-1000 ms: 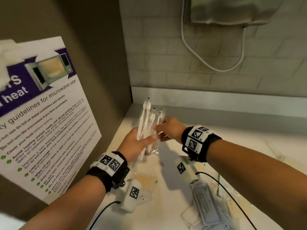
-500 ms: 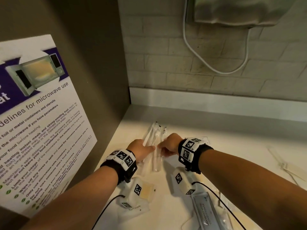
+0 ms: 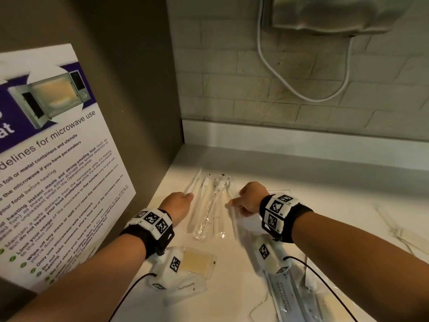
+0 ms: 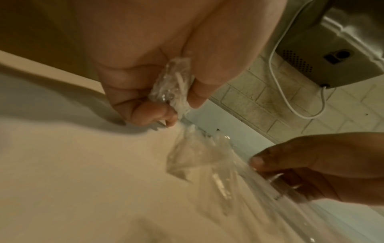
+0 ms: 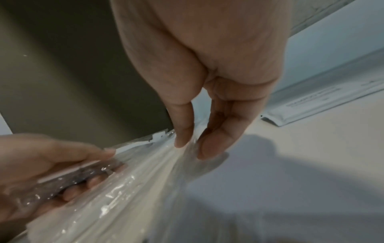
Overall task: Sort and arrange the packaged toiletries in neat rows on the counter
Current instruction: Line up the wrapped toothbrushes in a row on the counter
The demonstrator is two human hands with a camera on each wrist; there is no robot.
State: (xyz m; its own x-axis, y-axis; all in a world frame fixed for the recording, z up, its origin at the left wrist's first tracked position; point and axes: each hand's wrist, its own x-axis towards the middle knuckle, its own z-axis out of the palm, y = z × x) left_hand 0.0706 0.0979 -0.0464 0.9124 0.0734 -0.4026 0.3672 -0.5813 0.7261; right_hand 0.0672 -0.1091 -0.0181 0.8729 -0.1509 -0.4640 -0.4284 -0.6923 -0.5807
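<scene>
Several clear plastic sleeves with white toothbrushes inside [image 3: 210, 205] lie fanned side by side on the pale cream surface [image 3: 325, 219], near its far left corner, their long axes running from near to far. Both hands are down at this bundle, one at each side. The left hand [image 3: 177, 206] sits at the left edge; in the left wrist view its fingers [image 4: 145, 113] are curled round a crinkled clear sleeve [image 4: 172, 82], with the thumb pressing it from the other side. The right hand [image 3: 249, 201] sits at the right edge; in the right wrist view its thumb and fingers [image 5: 216, 136] pinch the clear wrap of the rightmost sleeve [image 5: 145, 167], which rests on the surface.

Nearer the person, under the left wrist, lie a white sachet printed "toothpaste" [image 3: 185, 287] and a clear packet with a pale yellow square inside [image 3: 197, 263]. Under the right forearm lies a long grey-white sachet printed with shampoo and conditioner wording [image 3: 285, 296]. Another flat white packet [image 3: 282, 191] lies just beyond the right wrist.

On the dark side panel at the left hangs a white and purple poster of microwave guidelines [image 3: 53, 159]. On the brick-pattern far wall a white cable [image 3: 274, 66] loops below a metallic wall unit [image 3: 336, 15].
</scene>
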